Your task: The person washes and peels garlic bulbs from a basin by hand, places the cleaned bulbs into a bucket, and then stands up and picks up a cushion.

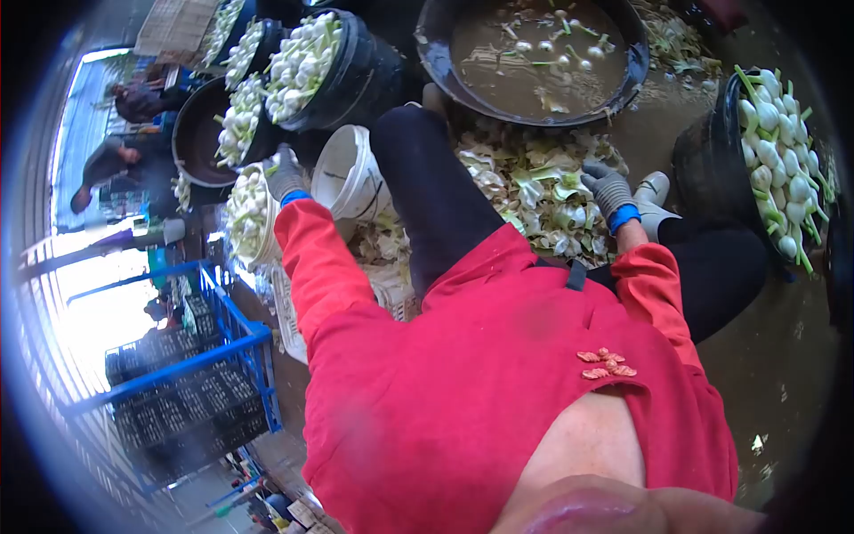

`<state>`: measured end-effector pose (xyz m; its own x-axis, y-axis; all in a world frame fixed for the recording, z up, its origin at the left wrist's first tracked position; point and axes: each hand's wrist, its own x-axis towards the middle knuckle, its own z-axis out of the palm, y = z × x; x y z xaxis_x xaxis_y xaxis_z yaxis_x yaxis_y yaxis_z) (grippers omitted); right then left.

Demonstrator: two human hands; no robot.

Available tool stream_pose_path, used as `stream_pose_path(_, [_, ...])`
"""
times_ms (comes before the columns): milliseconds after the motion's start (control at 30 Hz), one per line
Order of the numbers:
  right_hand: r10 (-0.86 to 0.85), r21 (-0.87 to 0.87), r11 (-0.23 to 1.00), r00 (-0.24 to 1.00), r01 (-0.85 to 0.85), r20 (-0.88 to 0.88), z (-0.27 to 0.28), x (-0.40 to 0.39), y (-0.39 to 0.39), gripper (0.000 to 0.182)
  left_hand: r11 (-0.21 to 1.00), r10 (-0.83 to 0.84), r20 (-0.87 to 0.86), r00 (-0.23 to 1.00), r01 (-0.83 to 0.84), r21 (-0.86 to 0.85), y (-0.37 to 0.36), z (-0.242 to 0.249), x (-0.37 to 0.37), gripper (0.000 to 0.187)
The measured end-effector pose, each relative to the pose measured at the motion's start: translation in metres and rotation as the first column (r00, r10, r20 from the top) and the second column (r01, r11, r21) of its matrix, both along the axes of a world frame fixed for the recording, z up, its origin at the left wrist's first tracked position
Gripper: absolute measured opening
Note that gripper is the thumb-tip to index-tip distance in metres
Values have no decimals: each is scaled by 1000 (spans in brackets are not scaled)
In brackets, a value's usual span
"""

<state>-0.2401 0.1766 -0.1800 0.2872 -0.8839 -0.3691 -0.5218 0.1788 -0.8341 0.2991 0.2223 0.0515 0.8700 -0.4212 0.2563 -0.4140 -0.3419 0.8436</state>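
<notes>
Nearest the lens: red long-sleeved cloth top [463, 383] with a small orange trim at the chest, black trousers [427, 196] beyond it. Left hand [285, 174], in a grey knit glove with blue cuff, noted at the rim of a white plastic bucket filled with pale green-stemmed bulbs [249, 218]; fingers curled over the topmost bulbs, but whether actually pinching one could not be told. Right hand [609, 189], likewise gloved, resting spread on a loose heap of cut green-white leaves and trimmings [543, 191] between the knees, closed on nothing visible. Empty white plastic bucket [347, 173] tilted just beside the left knee. Large black round tub of muddy brown water with floating bulbs [538, 58] directly ahead; black bins heaped with washed white bulbs at right [774, 151] and upper left [307, 62]. Wet, muddy floor [783, 356] throughout. Risks judged: tilted bucket liable to roll if nudged by the knee; overfilled bucket likely to shed bulbs onto the dirty ground; slippery leaves underfoot; gloves wet, weakening any hold. Other people seated at far left [124, 160], well apart.
</notes>
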Motion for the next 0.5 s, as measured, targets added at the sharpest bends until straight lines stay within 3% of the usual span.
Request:
stream_pose_path(33, [4, -23, 1000, 1000, -4, -22, -1, -4, 0, 39, 971, -1, 172, 985, -40, 236, 2, -13, 8, 70])
stream_pose_path(100, [-2, 21, 1000, 990, 5, -142, 12, -1, 4, 41, 787, -20, 295, 955, -167, 594, -16, -26, 27, 92])
stream_pose_path(133, [-36, 18, 999, 986, 40, -165, -3, 1, 6, 43, 826, -136, 354, 925, -92, 556, -32, -27, 25, 90])
stream_pose_path(167, [-20, -13, 1000, 999, 19, -26, 16, 5, 6, 45, 856, -236, 416, 878, -15, 517, -52, -25, 17, 88])
stream_pose_path(233, [11, -25, 1000, 998, -13, -57, 36, 14, 5, 42, 751, -509, 157, 846, 348, 561, -104, 5, -34, 57])
stream_pose_path(267, [0, 0, 1000, 1000, 0, -26, 32, 21, 5, 41, 635, -769, 455, 449, 449, 629, -133, 1, -38, 51])
stream_pose_path(300, [32, 11, 999, 999, -32, -31, 29, 25, 4, 40, 509, -786, 612, -90, 468, 722, -164, -3, -43, 45])
stream_pose_path(333, [24, 24, 999, 1000, -24, 2, 27, 31, 4, 40, 383, -922, 257, 289, 771, 509, -187, 10, -95, 40])
stream_pose_path(367, [16, 39, 999, 999, -18, 36, 26, 37, 3, 40, 384, -869, -274, 413, 910, 156, -205, 15, -155, 35])
stream_pose_path(433, [46, 75, 996, 998, -48, 30, 39, 47, -2, 40, 243, -914, -233, 333, 907, 343, -260, -25, -196, 29])
stream_pose_path(500, [43, 121, 992, 998, -49, 52, 45, 54, -10, 40, 31, -969, -198, 148, 868, 495, -309, -92, -232, 26])
